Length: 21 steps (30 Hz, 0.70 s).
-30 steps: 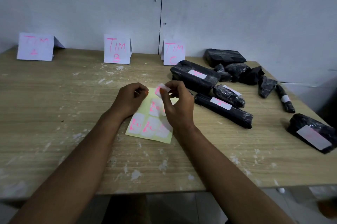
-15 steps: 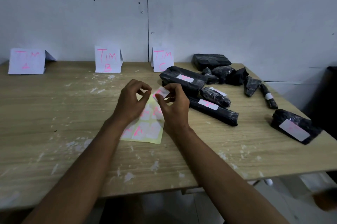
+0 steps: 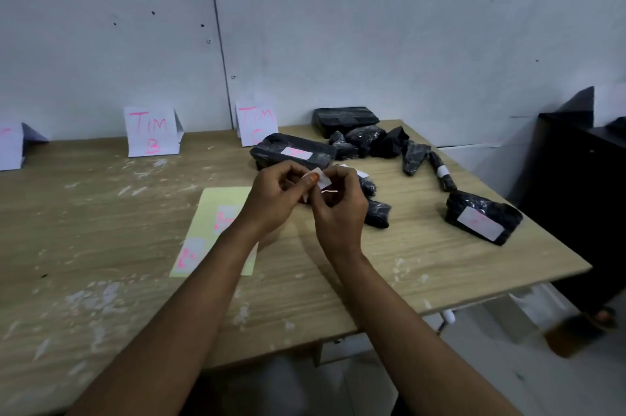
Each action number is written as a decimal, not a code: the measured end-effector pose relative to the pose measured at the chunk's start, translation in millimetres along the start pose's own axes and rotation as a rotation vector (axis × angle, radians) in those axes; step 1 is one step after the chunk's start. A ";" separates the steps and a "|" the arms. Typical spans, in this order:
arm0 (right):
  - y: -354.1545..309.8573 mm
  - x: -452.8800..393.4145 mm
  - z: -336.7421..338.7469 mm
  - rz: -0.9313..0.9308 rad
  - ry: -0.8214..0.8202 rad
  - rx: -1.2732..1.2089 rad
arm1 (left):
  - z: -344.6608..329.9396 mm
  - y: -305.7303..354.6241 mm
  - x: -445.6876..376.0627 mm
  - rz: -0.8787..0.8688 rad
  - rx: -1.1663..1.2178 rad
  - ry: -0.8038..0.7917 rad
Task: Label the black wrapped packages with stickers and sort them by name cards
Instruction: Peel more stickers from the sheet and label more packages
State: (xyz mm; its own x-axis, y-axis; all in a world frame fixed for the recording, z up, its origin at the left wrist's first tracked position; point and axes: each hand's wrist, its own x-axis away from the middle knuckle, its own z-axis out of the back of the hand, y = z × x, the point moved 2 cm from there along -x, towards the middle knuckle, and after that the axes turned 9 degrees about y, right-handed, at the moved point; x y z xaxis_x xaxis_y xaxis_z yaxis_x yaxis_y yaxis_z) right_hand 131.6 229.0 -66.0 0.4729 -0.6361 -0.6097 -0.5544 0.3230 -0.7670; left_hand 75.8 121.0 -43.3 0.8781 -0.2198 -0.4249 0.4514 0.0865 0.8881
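Nearest, two bare forearms reach over the tabletop, a pale wood-grain surface flecked with white paint smears. Both hands meet above it and share one small white sticker: the left hand pinches its left edge between thumb and fingertip, and the right hand pinches it from the other side, fingers curled. The sticker is a thin, slightly curled rectangle of paper held clear of the wood.

Just under the left forearm lies the sticker sheet, a pale yellow glossy backing, flat, with white labels marked in pink still on it.

Behind the hands sit the black wrapped packages, all in shiny, crinkled black film. A long package is mostly hidden by the right hand. A boxy one lies near the right edge and carries a white label. A flat oblong package with a white label lies beyond the hands. Farther back a loose cluster of lumpy packages and a slim stick-shaped one with a white band rest near a slab-shaped package by the wall.

Along the far edge stand folded white paper name cards lettered in pink: "TIM B", "TIM C", and a third card cut off at the left.
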 end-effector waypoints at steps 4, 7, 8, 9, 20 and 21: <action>0.3 -12.8 26.8 0.008 0.053 0.037 | -27.5 10.8 -5.5 -0.022 0.001 -0.024; 2.5 -23.8 48.0 0.027 0.072 0.076 | -49.3 17.2 -6.7 -0.006 0.030 -0.064; 2.4 -28.0 55.7 0.032 0.081 0.086 | -57.5 20.9 -5.8 -0.001 0.040 -0.073; 3.0 -32.2 61.9 0.031 0.092 0.096 | -64.3 23.8 -5.5 0.000 0.042 -0.071; 13.3 -68.0 103.3 -0.027 0.094 0.248 | -113.7 25.1 -9.6 -0.057 0.009 -0.033; 15.3 -70.3 104.7 -0.043 0.094 0.262 | -115.7 24.0 -10.4 -0.076 -0.008 -0.012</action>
State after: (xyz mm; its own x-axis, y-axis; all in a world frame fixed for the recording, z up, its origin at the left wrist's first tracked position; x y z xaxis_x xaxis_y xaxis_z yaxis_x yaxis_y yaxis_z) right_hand 161.5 352.0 -55.8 0.4196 -0.7114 -0.5638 -0.3337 0.4567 -0.8246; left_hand 95.9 237.9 -37.9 0.8394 -0.2372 -0.4891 0.5180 0.0766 0.8519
